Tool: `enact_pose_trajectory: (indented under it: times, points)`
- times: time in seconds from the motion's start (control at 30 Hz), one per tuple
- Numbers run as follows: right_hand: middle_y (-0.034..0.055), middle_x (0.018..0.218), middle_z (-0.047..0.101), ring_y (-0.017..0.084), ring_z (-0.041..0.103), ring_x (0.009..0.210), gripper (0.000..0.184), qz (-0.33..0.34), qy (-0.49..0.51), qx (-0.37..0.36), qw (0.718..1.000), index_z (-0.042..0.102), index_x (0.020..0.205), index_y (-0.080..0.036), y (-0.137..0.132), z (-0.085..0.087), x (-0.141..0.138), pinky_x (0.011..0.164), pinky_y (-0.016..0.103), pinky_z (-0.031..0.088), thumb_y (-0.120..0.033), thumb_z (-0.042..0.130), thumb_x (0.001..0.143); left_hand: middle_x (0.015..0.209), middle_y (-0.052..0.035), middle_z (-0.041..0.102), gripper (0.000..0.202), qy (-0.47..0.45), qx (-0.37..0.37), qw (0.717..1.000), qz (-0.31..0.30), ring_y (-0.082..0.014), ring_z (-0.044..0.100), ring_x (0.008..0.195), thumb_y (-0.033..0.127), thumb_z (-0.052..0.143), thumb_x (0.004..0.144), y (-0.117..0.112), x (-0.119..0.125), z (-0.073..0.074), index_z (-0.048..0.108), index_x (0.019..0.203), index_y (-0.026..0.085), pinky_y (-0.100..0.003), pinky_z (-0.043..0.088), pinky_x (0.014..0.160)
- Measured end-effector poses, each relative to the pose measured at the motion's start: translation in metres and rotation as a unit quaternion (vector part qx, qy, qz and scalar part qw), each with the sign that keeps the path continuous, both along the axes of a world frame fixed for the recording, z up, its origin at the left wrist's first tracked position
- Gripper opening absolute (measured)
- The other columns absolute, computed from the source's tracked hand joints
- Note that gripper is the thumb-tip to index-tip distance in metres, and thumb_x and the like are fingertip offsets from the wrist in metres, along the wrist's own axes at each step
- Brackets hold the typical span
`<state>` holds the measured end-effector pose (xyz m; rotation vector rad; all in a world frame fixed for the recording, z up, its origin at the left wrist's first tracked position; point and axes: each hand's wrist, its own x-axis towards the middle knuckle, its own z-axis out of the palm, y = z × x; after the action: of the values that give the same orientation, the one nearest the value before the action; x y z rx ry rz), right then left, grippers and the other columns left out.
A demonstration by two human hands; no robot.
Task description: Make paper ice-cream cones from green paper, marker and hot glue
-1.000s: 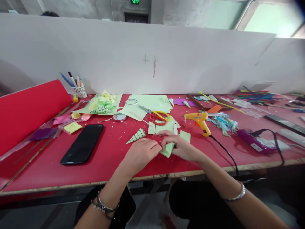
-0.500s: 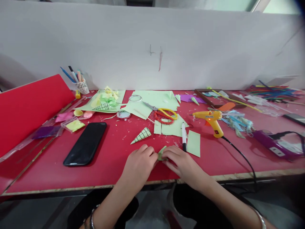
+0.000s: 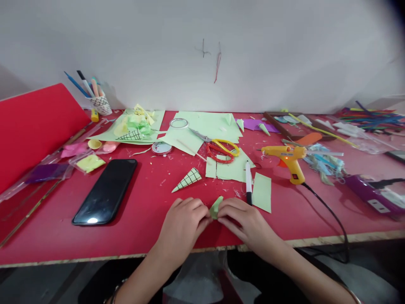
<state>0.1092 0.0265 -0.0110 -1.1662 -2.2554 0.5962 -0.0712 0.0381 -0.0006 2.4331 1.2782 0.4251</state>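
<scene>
A small piece of light green paper [image 3: 216, 207], folded or rolled, is pinched between both my hands near the front edge of the red table [image 3: 142, 219]. My left hand [image 3: 182, 226] has its fingers closed on the paper's left side. My right hand [image 3: 245, 219] grips it from the right with curled fingers. Just behind my hands lie a paper cone with a black grid pattern [image 3: 187, 179], a black-and-white marker [image 3: 248, 182] and a green paper rectangle [image 3: 262, 192].
A black phone [image 3: 106, 191] lies at the left. Red-and-yellow scissors [image 3: 221, 150] rest on green paper sheets [image 3: 202, 133]. A yellow glue gun [image 3: 286, 157] with its black cord sits at the right. A pen cup [image 3: 98, 103] and red board [image 3: 34, 131] stand at the left.
The view has tilted down and my hands have drawn nearer the table's front edge. The green paper between my fingers looks smaller and more tightly folded than a second ago.
</scene>
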Motion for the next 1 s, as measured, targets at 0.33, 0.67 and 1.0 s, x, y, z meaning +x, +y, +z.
enact_pose_trajectory:
  times: [0.33, 0.67, 1.0]
  points:
    - [0.0031, 0.08, 0.057, 0.013, 0.053, 0.076, 0.012, 0.025, 0.028, -0.085, 0.996, 0.055, 0.077, -0.018, 0.012, 0.006, 0.001, 0.069, 0.026, 0.045, -0.014, 0.045, 0.082, 0.077, 0.0006, 0.063, 0.013, -0.019, -0.096, 0.995, 0.019, -0.0139, 0.055, 0.069, 0.027, 0.05, 0.08, 0.008, -0.001, 0.005, 0.062, 0.081, 0.022, -0.025, 0.034, 0.061]
    - [0.002, 0.082, 0.053, 0.012, 0.051, 0.074, 0.014, 0.036, -0.041, -0.148, 0.987, 0.055, 0.078, -0.017, 0.022, 0.016, 0.0, 0.067, 0.024, 0.04, -0.008, 0.045, 0.079, 0.071, 0.0006, 0.06, 0.02, 0.112, -0.054, 0.992, 0.019, -0.0156, 0.054, 0.066, 0.026, 0.042, 0.085, 0.006, 0.009, 0.015, 0.06, 0.077, 0.023, -0.029, 0.033, 0.061]
    - [-0.001, 0.071, 0.049, 0.009, 0.044, 0.063, 0.014, 0.036, -0.076, -0.196, 0.977, 0.05, 0.068, -0.015, 0.035, 0.028, -0.005, 0.059, 0.021, 0.032, -0.001, 0.048, 0.068, 0.077, 0.0008, 0.06, 0.011, 0.153, 0.027, 0.988, -0.007, -0.0172, 0.053, 0.072, 0.018, 0.048, 0.08, 0.005, 0.014, 0.018, 0.058, 0.076, 0.021, -0.028, 0.037, 0.057]
